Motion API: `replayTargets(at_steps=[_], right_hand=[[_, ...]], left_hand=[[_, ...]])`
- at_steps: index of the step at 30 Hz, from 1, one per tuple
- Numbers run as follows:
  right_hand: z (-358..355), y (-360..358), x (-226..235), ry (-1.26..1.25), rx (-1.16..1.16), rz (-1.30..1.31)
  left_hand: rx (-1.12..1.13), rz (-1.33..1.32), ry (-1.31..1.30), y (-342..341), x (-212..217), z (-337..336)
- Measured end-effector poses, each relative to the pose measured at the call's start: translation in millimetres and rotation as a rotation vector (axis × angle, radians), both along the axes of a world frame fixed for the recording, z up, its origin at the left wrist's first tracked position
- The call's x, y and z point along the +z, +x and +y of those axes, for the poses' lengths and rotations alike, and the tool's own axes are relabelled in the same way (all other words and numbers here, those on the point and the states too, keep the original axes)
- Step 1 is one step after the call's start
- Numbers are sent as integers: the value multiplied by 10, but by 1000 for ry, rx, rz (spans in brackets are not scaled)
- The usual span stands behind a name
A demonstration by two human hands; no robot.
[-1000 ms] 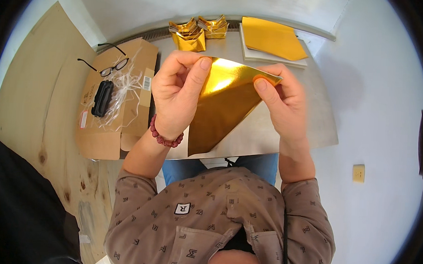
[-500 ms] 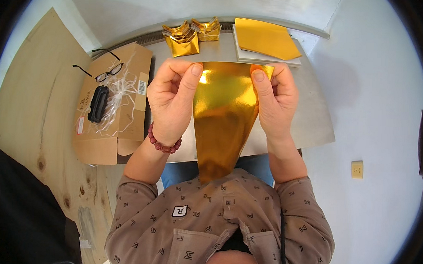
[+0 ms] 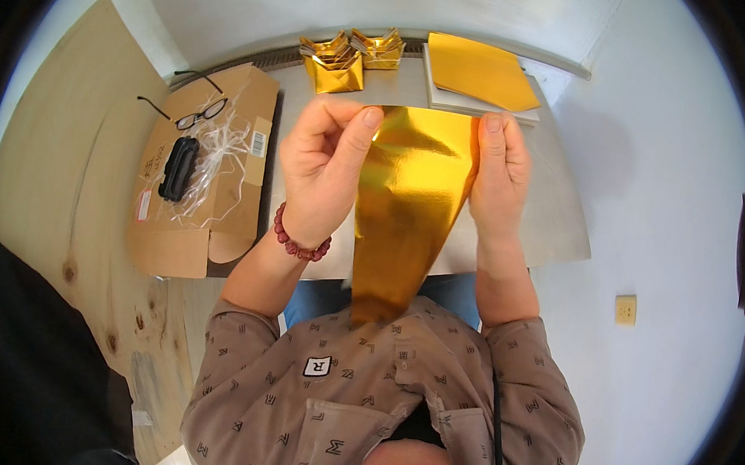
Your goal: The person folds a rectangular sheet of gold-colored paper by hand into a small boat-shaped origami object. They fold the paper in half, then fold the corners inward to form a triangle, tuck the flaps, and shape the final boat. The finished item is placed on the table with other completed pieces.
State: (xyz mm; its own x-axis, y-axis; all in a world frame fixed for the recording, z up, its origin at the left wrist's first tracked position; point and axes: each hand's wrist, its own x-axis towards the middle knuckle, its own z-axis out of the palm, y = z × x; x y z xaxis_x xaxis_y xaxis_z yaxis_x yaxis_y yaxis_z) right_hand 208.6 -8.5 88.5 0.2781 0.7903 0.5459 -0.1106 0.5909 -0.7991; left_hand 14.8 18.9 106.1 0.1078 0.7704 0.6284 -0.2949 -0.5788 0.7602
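Note:
A shiny gold foil paper sheet hangs between my hands, its lower end reaching down to my shirt front. My left hand pinches its upper left corner between thumb and fingers; a dark red bead bracelet circles that wrist. At the upper right corner, my right hand grips the sheet the same way, thumb toward me. Beyond them on the grey table stand folded gold paper pieces, nested in two groups. To their right lies a stack of gold sheets on white ones.
At the left is a cardboard box carrying eyeglasses, a black plastic object and a tangle of clear plastic strips. The metal table ends near my lap. A wall with a socket is on the right.
Both hands keep hold of the gold sheet. My right thumb has shifted from lying over the sheet to its right edge, and more of the sheet's upper right shows. The view has turned slightly.

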Motion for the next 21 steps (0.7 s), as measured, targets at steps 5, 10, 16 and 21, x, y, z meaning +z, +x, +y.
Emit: replayTargets(at_steps=[5,10,16,21], right_hand=[[-76,145,290,108,-257,-348],[-219,139,580,289,-317,-944],[-129,68,606,100,-74,-910],[-133,100,569,51,-36,-824]], left_hand=[[49,146,99,-77,41,41],[56,305,127,-50,53,1],[-34,284,45,-18,46,-37],[-200,190,-120,-55,25,-37]])
